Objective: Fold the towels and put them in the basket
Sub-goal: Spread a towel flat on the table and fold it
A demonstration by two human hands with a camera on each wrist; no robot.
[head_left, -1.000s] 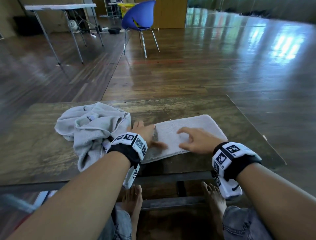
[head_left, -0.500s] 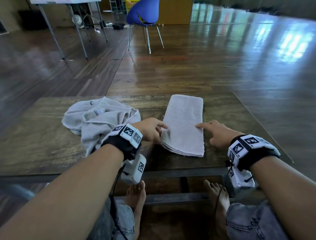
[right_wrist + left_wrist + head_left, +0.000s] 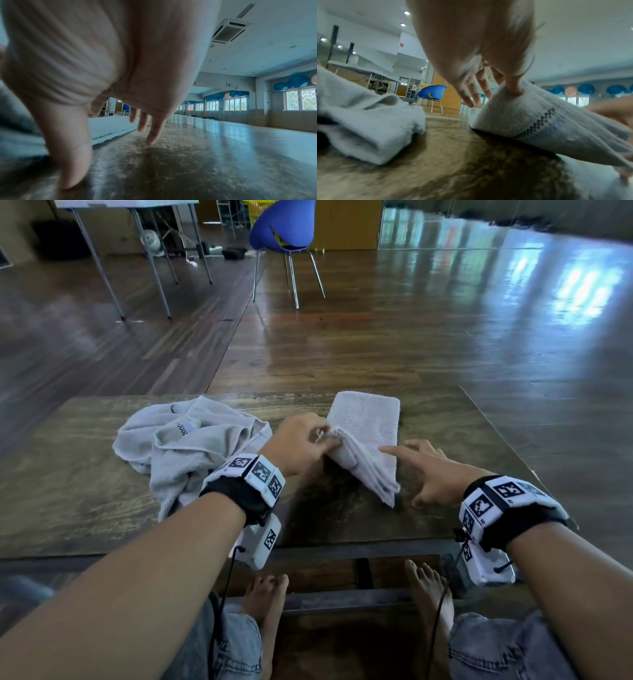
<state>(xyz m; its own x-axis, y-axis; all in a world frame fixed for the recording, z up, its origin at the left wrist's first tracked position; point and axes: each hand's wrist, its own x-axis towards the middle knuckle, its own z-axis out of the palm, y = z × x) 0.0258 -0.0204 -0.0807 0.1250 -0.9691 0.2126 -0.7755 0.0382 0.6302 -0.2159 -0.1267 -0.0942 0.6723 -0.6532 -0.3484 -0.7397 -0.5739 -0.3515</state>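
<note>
A folded pale grey towel (image 3: 368,426) lies lengthwise on the wooden table (image 3: 75,494). My left hand (image 3: 325,436) pinches its left edge and lifts the near end off the table. In the left wrist view my thumb (image 3: 515,89) presses on the raised fold of the folded towel (image 3: 530,121). My right hand (image 3: 411,477) is spread, with its index finger (image 3: 394,451) touching the towel's right side and its thumb (image 3: 72,175) down on the table. A crumpled grey towel (image 3: 185,443) lies to the left, also in the left wrist view (image 3: 368,121).
The table's right edge (image 3: 513,453) is close to my right wrist. A blue chair (image 3: 282,224) stands on the floor beyond, with something yellow (image 3: 426,85) behind it. A metal-legged table (image 3: 137,251) stands far left. My bare feet (image 3: 267,597) rest below.
The folded towel has turned from crosswise to lengthwise. My left hand has since raised its near left edge, and my right index finger has moved onto the towel.
</note>
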